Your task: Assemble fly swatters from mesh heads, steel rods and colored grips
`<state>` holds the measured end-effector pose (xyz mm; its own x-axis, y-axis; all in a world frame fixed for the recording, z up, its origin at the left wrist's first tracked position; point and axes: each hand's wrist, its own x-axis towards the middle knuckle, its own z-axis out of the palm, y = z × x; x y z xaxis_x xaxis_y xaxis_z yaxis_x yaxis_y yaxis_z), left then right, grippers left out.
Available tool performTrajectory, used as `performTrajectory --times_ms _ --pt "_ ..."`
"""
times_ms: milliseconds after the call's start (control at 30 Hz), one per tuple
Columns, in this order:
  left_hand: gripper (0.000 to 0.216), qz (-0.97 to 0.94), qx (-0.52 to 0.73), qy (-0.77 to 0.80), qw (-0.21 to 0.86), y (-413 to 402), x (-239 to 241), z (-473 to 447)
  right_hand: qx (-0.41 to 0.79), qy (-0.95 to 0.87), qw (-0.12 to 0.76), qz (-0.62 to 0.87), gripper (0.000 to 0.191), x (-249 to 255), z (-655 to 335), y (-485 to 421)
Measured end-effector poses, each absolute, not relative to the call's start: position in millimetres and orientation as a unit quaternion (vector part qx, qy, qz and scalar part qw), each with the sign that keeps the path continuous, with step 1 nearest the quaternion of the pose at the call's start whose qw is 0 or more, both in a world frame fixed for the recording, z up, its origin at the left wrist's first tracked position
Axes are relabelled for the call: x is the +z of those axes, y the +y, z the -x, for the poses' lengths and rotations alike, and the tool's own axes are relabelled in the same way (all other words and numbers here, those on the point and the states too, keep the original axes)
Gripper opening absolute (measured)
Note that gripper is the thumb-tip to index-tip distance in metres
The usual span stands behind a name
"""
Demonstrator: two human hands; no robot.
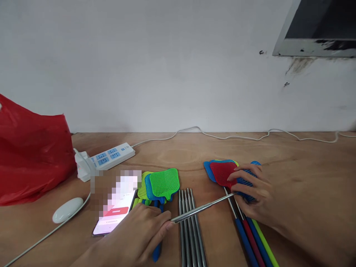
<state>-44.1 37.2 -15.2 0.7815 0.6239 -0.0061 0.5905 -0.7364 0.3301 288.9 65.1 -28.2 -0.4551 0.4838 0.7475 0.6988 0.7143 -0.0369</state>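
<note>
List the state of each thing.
Held rod: slanted
Left hand: closed on rod's thick end
Right hand: fingers curled at its thin end
Loose rods: flat, side by side
Left swatters: overlapping
Right swatters: partly covered
Phone: face up, screen lit
Power strip: several sockets free
Red bag: contents hidden

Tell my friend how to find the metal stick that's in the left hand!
On the wooden table, find the row of sticks just right of the bright green swatter. Over that row, the metal stick slants from the left hand to the right hand. Its neighbours lie side by side; only this one crosses them.
</note>
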Motion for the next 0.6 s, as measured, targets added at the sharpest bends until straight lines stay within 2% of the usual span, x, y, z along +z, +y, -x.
performTrajectory --times_ms 400,600 --pt "0.033 -0.934 0.078 0.317 0.146 38.9 -19.1 50.5 -0.134 -0.841 0.386 0.355 0.027 -33.8 -285.4 57.7" --pt "0.033 -0.942 0.062 0.306 0.121 37.5 -18.9 48.4 -0.155 -0.849 0.386 0.326 0.032 -37.3 -284.9 60.1"
